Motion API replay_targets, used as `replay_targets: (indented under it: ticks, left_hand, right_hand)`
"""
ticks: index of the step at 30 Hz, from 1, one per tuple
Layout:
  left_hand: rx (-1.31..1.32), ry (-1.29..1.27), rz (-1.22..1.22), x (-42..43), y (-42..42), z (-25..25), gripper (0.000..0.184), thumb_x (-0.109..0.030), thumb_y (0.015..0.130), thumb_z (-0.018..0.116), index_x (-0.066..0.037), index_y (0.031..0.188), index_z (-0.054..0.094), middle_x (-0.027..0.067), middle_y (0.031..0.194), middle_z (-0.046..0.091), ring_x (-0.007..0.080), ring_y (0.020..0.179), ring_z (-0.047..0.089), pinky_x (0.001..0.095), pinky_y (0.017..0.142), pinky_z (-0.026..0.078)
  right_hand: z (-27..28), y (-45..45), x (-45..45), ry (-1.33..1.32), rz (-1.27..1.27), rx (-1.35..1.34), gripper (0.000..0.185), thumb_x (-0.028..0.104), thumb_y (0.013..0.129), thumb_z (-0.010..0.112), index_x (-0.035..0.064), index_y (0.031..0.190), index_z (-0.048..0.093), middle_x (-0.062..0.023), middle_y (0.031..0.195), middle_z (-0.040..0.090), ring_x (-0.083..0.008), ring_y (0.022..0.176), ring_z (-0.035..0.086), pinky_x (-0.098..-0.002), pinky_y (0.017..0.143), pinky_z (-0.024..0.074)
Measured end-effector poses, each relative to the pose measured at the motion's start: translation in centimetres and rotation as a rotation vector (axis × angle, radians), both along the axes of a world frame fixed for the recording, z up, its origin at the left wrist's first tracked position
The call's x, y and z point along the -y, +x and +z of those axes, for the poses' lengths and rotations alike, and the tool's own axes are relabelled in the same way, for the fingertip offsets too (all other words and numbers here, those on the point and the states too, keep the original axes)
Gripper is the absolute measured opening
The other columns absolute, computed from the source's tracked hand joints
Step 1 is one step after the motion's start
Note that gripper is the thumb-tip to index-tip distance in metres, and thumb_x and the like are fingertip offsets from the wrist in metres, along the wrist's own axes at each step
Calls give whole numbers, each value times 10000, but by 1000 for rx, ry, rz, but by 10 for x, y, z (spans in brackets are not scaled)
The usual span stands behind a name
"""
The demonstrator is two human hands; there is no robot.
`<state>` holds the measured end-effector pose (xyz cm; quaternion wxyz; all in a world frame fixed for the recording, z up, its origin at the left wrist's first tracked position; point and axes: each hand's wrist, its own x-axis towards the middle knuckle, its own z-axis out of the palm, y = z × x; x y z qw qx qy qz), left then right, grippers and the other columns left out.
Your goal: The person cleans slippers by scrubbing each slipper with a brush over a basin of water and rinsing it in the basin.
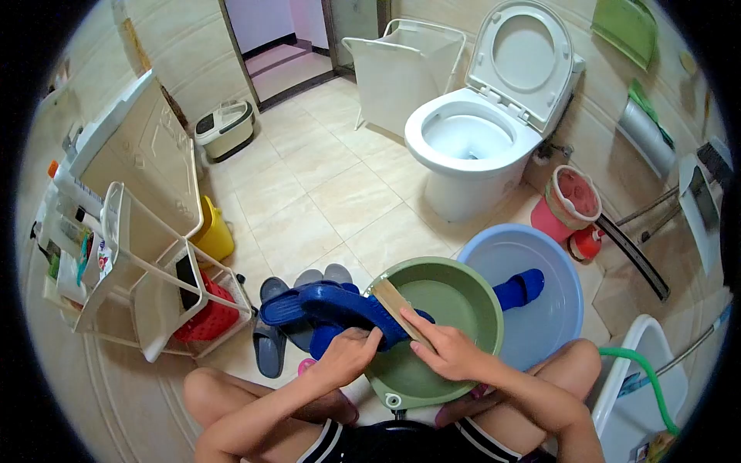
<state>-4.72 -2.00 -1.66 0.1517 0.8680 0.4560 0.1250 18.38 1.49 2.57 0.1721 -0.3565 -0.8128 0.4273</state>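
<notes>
My left hand (350, 356) grips a dark blue slipper (336, 302), held tilted over the left rim of the green basin (494, 324). My right hand (449, 351) is closed around a wooden scrubbing brush (397, 305), which lies against the slipper's strap end. The bristles are hidden from me. Shallow water appears to stand in the green basin. Beside it on the right, a blue basin (567, 270) holds water and another blue slipper (519, 289). More blue footwear is partly hidden below my left hand.
Grey slippers (268, 347) lie on the tiled floor at the left, near a white shelf rack (202, 297). A toilet (463, 139) with its lid raised stands ahead. A pink bucket (567, 202) and a green hose (644, 370) are at the right.
</notes>
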Motion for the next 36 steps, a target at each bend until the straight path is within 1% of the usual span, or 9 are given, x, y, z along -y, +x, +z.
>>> replay_targets:
  ticks: [7, 11, 17, 19, 22, 28, 32, 35, 36]
  left_hand:
    - [311, -292, 245, 17, 14, 7, 413, -66, 694, 614, 25, 1025, 384, 204, 751, 540, 398, 738, 528, 457, 721, 394]
    - [392, -246, 251, 16, 13, 3, 430, -87, 720, 651, 18, 1056, 405, 219, 811, 517, 397, 795, 493, 445, 723, 390]
    - [750, -120, 488, -10, 1, 3, 230, -115, 732, 592, 33, 865, 475, 187, 695, 552, 276, 591, 551, 382, 565, 434]
    - [663, -290, 529, -16, -6, 24, 266, -160, 719, 605, 34, 872, 508, 211, 711, 570, 322, 635, 577, 404, 588, 446]
    - [415, -191, 343, -4, 8, 16, 359, -272, 702, 626, 21, 888, 530, 244, 692, 565, 418, 655, 563, 472, 597, 447]
    - [610, -214, 504, -18, 3, 23, 197, -144, 671, 591, 36, 736, 539, 228, 613, 546, 310, 520, 567, 379, 516, 450]
    - [561, 166, 291, -26, -9, 28, 248, -156, 836, 450, 27, 674, 493, 250, 604, 472, 412, 581, 505, 438, 537, 385]
    - [546, -199, 381, -12, 8, 24, 362, -239, 945, 393, 7, 713, 523, 258, 614, 487, 442, 594, 507, 476, 529, 373]
    - [506, -138, 339, -12, 11, 23, 377, -233, 956, 383, 6, 702, 526, 261, 615, 501, 447, 579, 511, 482, 518, 373]
  right_hand:
    - [-19, -5, 14, 33, 7, -28, 596, 172, 889, 506, 120, 1432, 267, -278, 1138, 553, -423, 921, 585, -428, 810, 469]
    - [-20, -9, 22, 46, -38, -18, 608, 222, 911, 471, 172, 1453, 200, -234, 961, 596, -422, 825, 586, -469, 739, 469]
    - [-27, -9, 21, 82, -15, 20, 612, 226, 914, 461, 171, 1455, 179, -243, 944, 594, -429, 813, 588, -480, 731, 472]
    - [-22, -9, 18, 90, 4, 48, 612, 227, 915, 458, 171, 1455, 176, -247, 944, 593, -432, 814, 589, -484, 731, 473]
    - [-12, -14, 17, 48, -116, 142, 606, 225, 918, 453, 167, 1454, 176, -255, 954, 592, -445, 817, 584, -495, 735, 470]
    - [-7, -18, 33, 20, -164, 97, 589, 247, 925, 438, 138, 1449, 192, -258, 962, 593, -452, 813, 585, -502, 760, 473]
    - [-14, -18, 42, 142, -132, 6, 575, 230, 925, 444, 128, 1443, 219, -254, 913, 600, -422, 754, 598, -478, 698, 487]
    - [-19, -12, 24, 107, -194, 88, 576, 213, 921, 452, 111, 1440, 224, -248, 881, 599, -419, 741, 595, -485, 685, 477]
    - [-18, -10, 19, 48, -229, 90, 581, 210, 914, 464, 104, 1436, 231, -257, 848, 592, -424, 740, 590, -489, 684, 470]
